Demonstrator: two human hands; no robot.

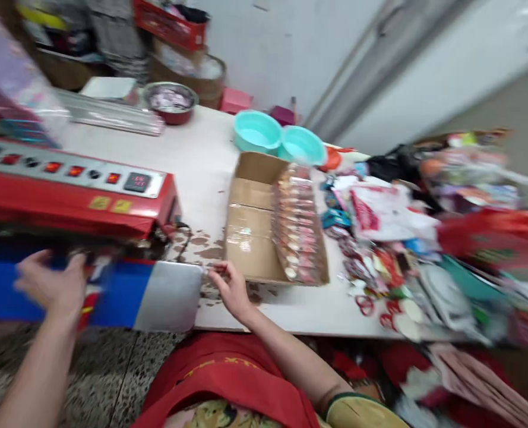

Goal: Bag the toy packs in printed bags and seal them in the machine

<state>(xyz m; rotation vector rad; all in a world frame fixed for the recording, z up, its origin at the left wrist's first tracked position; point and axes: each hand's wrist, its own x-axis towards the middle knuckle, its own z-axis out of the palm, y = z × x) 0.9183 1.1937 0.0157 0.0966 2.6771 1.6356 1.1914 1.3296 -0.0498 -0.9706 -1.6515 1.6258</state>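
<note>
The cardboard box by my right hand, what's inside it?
Inside the cardboard box, along its right side, is a row of plastic-wrapped packs; blur hides what they contain. The left part shows bare cardboard. Whatever lies under the packs is covered, so I can't tell.

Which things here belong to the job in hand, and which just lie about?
Apparently in use, nearest the left hand and right hand: red machine, blue belt, cardboard box, wrapped items.

Seemingly lying about: turquoise basins, dark-red bowl, white bag.
</note>
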